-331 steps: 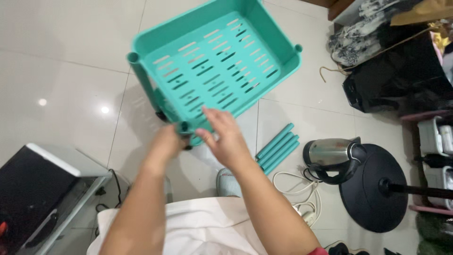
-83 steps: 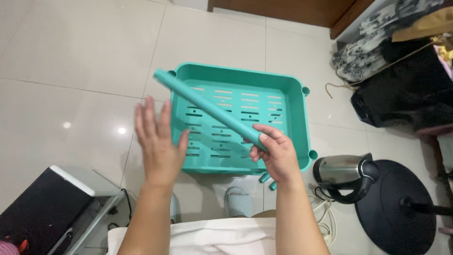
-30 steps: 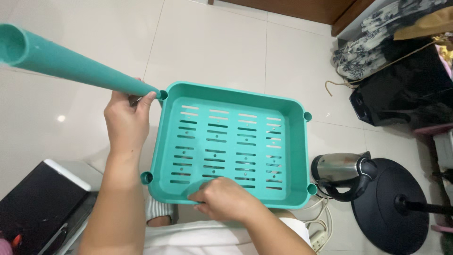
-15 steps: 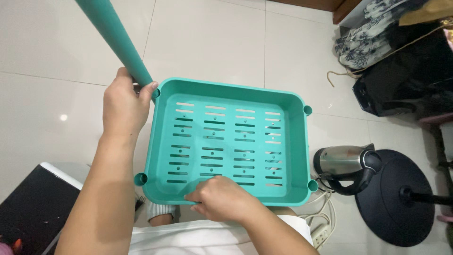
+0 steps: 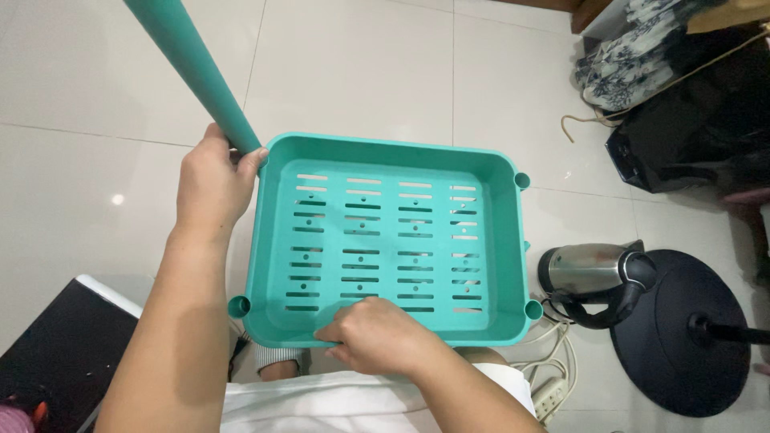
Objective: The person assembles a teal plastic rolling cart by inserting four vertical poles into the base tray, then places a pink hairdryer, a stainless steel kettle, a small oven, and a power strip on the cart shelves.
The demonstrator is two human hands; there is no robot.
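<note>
Two bare hands are working a teal plastic tray over a pale tiled floor. The left hand is closed around the lower end of a teal tube, holding it at the tray's far left corner, while the tube is angling up and away past the top edge of the picture. The right hand is curled over the tray's near rim, fingers pressing into the slotted bottom and steadying it above the person's lap.

The step in hand appears to be seating the tube's end in the far left corner socket. The tube is leaning rather than standing straight, so the next move would seem to call for tipping it upright and pressing it down while the right hand is bracing the tray. Open round sockets are showing at the near left corner and at both right corners, each standing empty.

Room is lying open to the left and ahead, where only bare tile is showing. The right side is crowding in: a steel kettle is sitting just beside the tray's right edge, with a black round stand base and white cables near it. A dark flat case is lying at the near left.
</note>
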